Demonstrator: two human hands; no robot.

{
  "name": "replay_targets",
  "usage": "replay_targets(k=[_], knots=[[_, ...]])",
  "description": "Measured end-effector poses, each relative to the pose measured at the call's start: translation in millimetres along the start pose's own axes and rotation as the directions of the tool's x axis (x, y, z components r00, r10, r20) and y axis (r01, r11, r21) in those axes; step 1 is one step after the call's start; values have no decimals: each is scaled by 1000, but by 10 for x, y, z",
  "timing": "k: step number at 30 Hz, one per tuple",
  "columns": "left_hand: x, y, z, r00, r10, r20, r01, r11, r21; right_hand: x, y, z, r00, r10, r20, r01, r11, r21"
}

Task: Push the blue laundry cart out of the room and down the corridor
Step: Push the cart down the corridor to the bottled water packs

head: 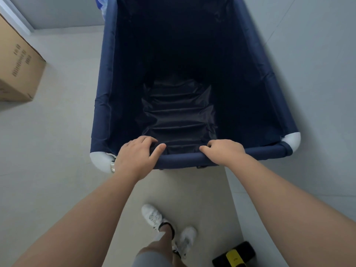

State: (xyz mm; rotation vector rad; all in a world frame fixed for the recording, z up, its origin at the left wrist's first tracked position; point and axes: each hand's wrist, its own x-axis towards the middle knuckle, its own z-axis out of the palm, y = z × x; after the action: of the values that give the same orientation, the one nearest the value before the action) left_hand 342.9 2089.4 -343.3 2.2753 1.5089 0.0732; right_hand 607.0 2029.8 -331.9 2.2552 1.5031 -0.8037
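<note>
The blue laundry cart [194, 74] stands on the floor directly ahead; its near rim bar is gripped by the left hand [137, 157] and right hand [224, 152], the cardboard box [18, 68] to the cart's left

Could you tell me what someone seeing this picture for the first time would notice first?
The big blue laundry cart fills the centre, dark inside and apparently empty. Left hand and right hand both grip its near rim. A cardboard box sits on the floor to the left, white shoes below.
</note>
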Motion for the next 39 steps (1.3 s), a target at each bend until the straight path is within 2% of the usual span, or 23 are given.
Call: replay_targets(k=[3, 5, 9, 14, 18, 21, 26, 30, 39], knots=[[40, 24, 21, 992, -112, -51, 114, 993, 31, 71, -37, -82, 991, 55, 119, -55, 998, -7], [51, 20, 49, 991, -116, -61, 121, 989, 81, 107, -74, -127, 980, 91, 175, -90, 996, -10], [143, -11, 48, 994, -104, 25, 99, 983, 152, 147, -161, -198, 967, 127, 223, -129, 992, -7], [203, -30, 8, 998, -55, -3, 55, 983, 173, 187, -194, -212, 980, 57, 192, -57, 998, -3], [261, -22, -22, 998, -22, -59, 30, 992, 126, 211, -207, -247, 990, 12, 137, -8, 1000, -29], [274, -35, -10, 994, 19, -111, -7, 994, 106, 241, -212, -273, 984, 36, 173, -28, 998, -51], [293, -31, -10, 991, 31, -131, -17, 994, 107, 376, -278, -388, 910, 146, 388, -169, 985, 25], [303, -61, 14, 993, 31, -110, -18, 993, 115, 480, -339, -420, 826, 85, 558, -191, 972, 135], [317, -37, -3, 997, 8, -78, 2, 993, 118, 514, -331, -411, 813, 90, 575, -222, 961, 163]])
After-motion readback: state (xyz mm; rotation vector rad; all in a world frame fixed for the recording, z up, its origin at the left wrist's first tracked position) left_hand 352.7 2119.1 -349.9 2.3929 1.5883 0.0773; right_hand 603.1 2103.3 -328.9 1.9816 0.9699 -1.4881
